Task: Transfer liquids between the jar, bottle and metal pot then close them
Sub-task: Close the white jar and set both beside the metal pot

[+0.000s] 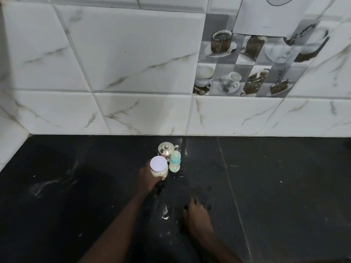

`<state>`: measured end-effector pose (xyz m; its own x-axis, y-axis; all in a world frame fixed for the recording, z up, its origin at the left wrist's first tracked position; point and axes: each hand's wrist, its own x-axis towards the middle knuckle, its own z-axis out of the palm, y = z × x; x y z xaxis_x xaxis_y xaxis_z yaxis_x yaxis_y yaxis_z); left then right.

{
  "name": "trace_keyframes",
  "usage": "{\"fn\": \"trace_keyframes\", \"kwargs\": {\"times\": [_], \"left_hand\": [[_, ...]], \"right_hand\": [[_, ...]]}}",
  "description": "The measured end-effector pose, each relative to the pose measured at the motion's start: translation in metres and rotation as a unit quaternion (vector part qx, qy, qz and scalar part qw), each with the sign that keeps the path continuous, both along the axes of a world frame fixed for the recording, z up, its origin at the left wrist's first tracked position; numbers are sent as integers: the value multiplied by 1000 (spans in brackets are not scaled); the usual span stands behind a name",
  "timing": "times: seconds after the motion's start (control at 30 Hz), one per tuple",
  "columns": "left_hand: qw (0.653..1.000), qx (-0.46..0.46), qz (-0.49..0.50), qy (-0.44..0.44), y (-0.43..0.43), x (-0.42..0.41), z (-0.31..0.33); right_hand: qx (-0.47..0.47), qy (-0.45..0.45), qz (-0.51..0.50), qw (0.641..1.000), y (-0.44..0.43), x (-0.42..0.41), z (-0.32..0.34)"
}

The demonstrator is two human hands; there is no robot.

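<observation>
Your right hand (197,219) lies nearest, fingers loosely spread on the black counter (284,186), holding nothing. Your left hand (150,177) wraps around the upright, lidded jar (159,168), just beside the capped bottle (174,162) and lidded metal pot (166,149). All 3 look closed, so the task seems nearly done.

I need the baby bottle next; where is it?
Head view, centre: the baby bottle stands on the counter, just right of the jar the left hand grips, in front of the metal pot.
</observation>
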<state>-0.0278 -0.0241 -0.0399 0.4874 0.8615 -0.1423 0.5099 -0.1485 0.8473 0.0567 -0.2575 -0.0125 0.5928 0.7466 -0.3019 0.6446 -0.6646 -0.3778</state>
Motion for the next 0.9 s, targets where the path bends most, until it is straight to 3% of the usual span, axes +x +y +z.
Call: {"fn": "trace_keyframes", "kwargs": {"times": [0.5,0.9], "left_hand": [[999,19,-4,-27,18,0,-15],[999,26,-35,7,30,-6,-33]], "right_hand": [[-12,-7,-9,1000,5,0,-11],[1,-26,-1,1000,9,1,-16]]}}
